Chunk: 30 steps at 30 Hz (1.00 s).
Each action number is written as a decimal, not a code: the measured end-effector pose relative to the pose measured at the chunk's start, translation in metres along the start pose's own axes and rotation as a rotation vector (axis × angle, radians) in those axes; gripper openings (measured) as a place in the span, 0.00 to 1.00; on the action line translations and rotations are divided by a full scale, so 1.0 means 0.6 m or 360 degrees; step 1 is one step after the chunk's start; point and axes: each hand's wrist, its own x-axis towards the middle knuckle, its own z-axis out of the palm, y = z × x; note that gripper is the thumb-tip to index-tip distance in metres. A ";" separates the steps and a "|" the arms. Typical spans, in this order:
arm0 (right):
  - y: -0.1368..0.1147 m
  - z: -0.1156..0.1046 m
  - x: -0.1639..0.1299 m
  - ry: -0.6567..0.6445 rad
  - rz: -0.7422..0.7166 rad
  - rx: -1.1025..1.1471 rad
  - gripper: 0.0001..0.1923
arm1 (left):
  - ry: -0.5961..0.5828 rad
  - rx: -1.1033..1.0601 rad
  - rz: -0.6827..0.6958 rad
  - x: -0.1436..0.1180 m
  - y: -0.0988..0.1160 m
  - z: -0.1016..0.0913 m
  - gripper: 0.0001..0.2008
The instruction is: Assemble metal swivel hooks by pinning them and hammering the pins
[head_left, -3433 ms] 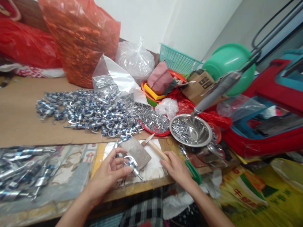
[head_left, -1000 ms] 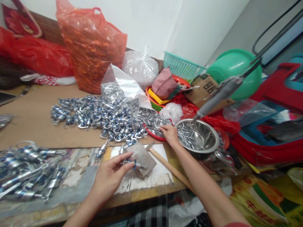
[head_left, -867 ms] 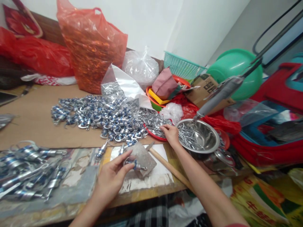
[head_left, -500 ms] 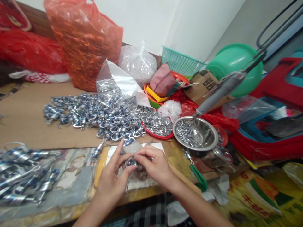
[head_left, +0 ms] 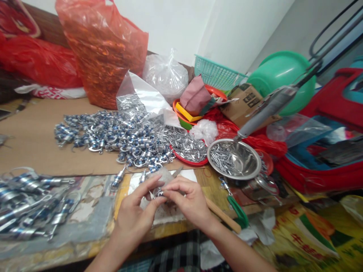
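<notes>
Over a grey block (head_left: 166,213) at the bench's front edge, my two hands meet. Between their fingertips is a small silver metal fitting (head_left: 159,193), mostly covered by the fingers. My left hand (head_left: 137,209) pinches it from the left with thumb and fingers. From the other side, the thumb and forefinger of my right hand (head_left: 187,198) close on it. Just beyond the fingers lies a silver-and-blue fitting (head_left: 143,176), with another loose fitting (head_left: 118,177) to the left. A thin metal blade (head_left: 177,172) shows behind my right hand. A wooden handle (head_left: 224,216) lies right of it.
A heap of silver-and-blue fittings (head_left: 113,132) covers the cardboard (head_left: 25,147); another pile (head_left: 31,206) sits at left. A red tray (head_left: 193,163) and a steel bowl (head_left: 249,166) hold small metal parts. A grey-handled tool (head_left: 266,109) leans above the bowl. Green-handled pliers-like tool (head_left: 238,211) at right.
My left fingers have curled in from a more stretched pose, and both hands have turned slightly around the small fitting. More of the wooden handle shows. The view has shifted slightly.
</notes>
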 end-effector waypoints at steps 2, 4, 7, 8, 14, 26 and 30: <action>0.003 -0.003 -0.003 -0.0004 -0.0034 0.0014 0.05 | 0.0085 0.0119 0.0107 0.000 0.000 -0.001 0.17; 0.003 -0.006 -0.005 -0.0037 -0.0063 0.0002 0.06 | 0.0110 0.0173 0.0239 0.000 -0.001 -0.001 0.13; 0.000 -0.010 -0.005 -0.0147 -0.0088 -0.0084 0.07 | 0.0112 0.0178 0.0355 -0.002 -0.004 -0.002 0.07; -0.001 -0.011 -0.005 -0.0183 -0.0095 -0.0113 0.07 | 0.0117 0.0184 0.0368 -0.002 -0.005 -0.003 0.06; -0.004 -0.008 -0.005 -0.0252 -0.0088 -0.0185 0.07 | 0.0187 0.0252 0.0543 -0.008 -0.010 -0.006 0.05; 0.048 -0.018 -0.044 -0.0045 -0.0949 -0.0668 0.14 | -0.0069 -0.0350 -0.0437 0.001 0.012 -0.023 0.01; 0.055 -0.026 -0.043 -0.0059 -0.1330 -0.0812 0.10 | -0.0254 -0.0295 -0.0448 0.006 0.024 -0.032 0.03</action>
